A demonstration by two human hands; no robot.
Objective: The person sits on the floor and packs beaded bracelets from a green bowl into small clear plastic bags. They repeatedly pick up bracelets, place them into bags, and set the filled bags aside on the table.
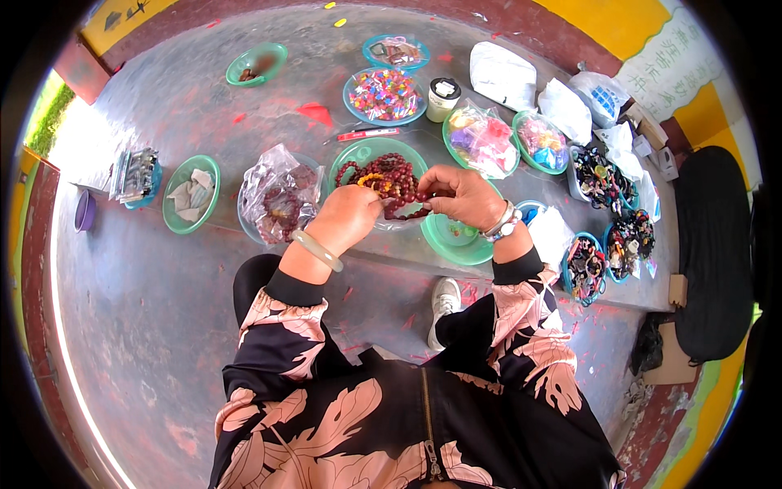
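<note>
hands meet above the green bowl point(352, 155) at the ledge's front edge: left hand point(349, 216) and right hand point(464, 196) pinch a strand of dark red beads point(405, 196) taut between them, spare beads pooled in the bowl below.

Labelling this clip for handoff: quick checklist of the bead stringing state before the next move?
1. Left hand pinching at the dark red bead strand: ok.
2. Right hand pinching the strand's other end: ok.
3. Strand over the green bowl: ok.
4. Cord visible between the hands: cannot tell, too thin.
5. Empty green plate under the right hand: ok.
6. Bagged beads left of the bowl, untouched: ok.
</note>
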